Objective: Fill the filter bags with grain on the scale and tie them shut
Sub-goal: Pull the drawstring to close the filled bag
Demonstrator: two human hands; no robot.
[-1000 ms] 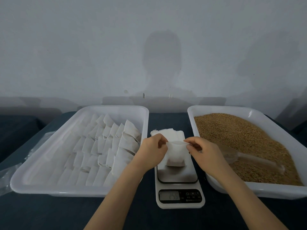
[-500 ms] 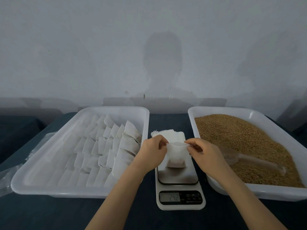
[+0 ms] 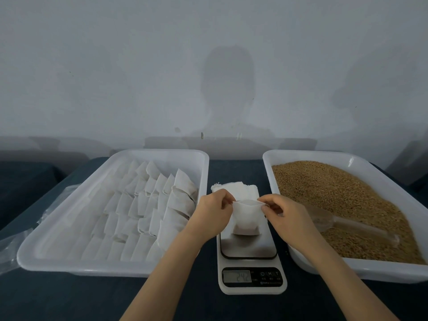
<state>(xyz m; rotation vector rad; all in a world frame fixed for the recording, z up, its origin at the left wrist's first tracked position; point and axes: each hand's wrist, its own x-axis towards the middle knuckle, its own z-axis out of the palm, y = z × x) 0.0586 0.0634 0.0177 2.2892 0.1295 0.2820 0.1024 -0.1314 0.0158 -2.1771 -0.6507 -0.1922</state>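
Pale grey wall [image 3: 208, 66], matte, with soft shadows on it. The table [image 3: 69, 297] is covered in dark blue cloth with a fine nap.

- Left tray [image 3: 69, 267]: white plastic, shallow, with rounded corners. It holds white bags [image 3: 148, 205] in overlapping rows. They are thin, papery and square-cut.
- Right tray [image 3: 393, 272]: same make, heaped with tan grain [image 3: 335, 193]. A clear plastic scoop [image 3: 347, 225] lies on the grain, bowl toward the scale.
- Scale [image 3: 252, 288]: stands between the trays, white body, brushed steel plate [image 3: 249, 247]. The display [image 3: 236, 276] is lit, but its digits are too blurred to read. The buttons are marked "M" and "T".
- A stack of flat bags [image 3: 234, 188] lies just behind the plate.
- Filter bag [image 3: 246, 216]: soft white fabric, standing on the steel plate.
- Left hand [image 3: 213, 212]: thumb and curled fingers pinch the left top edge of the filter bag.
- Right hand [image 3: 287, 216]: pinches the right top edge, so the mouth is spread between the two hands.
- A crinkled clear plastic sheet [image 3: 14, 246] lies at the far left.
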